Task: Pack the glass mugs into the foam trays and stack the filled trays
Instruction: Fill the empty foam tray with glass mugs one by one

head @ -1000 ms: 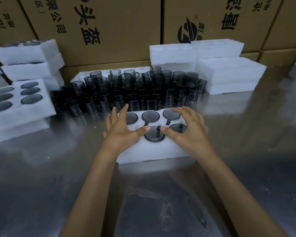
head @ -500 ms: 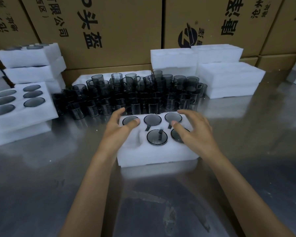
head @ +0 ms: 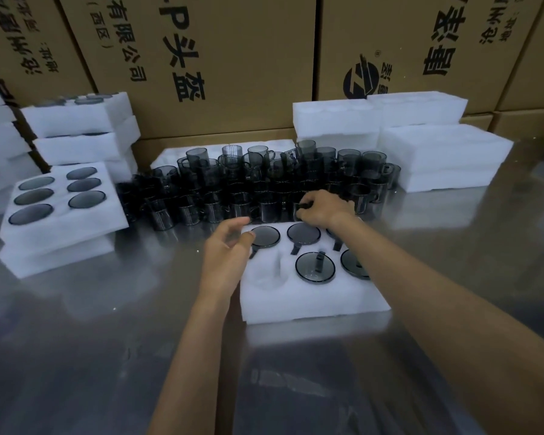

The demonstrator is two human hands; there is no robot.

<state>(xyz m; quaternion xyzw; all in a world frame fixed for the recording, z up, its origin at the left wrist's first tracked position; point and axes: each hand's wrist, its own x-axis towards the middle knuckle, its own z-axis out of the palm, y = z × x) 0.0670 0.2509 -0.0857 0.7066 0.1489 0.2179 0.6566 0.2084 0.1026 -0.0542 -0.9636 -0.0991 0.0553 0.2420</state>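
foam tray (head: 311, 296): five mugs, one pocket empty | right hand (head: 322, 208) fingers grip mug (head: 299, 206) | left hand (head: 230, 246) fingers loose

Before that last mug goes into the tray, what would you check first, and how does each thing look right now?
1. Empty pocket free in the tray: ok.
2. Right hand grips a mug from the pile: ok.
3. Grip secure: cannot tell, fingers hide it.
4. Left hand clear of the pocket: ok, at the tray's left edge.
5. Five packed mugs sit upside down in their pockets: ok.
6. Room on the filled stack at left: ok.
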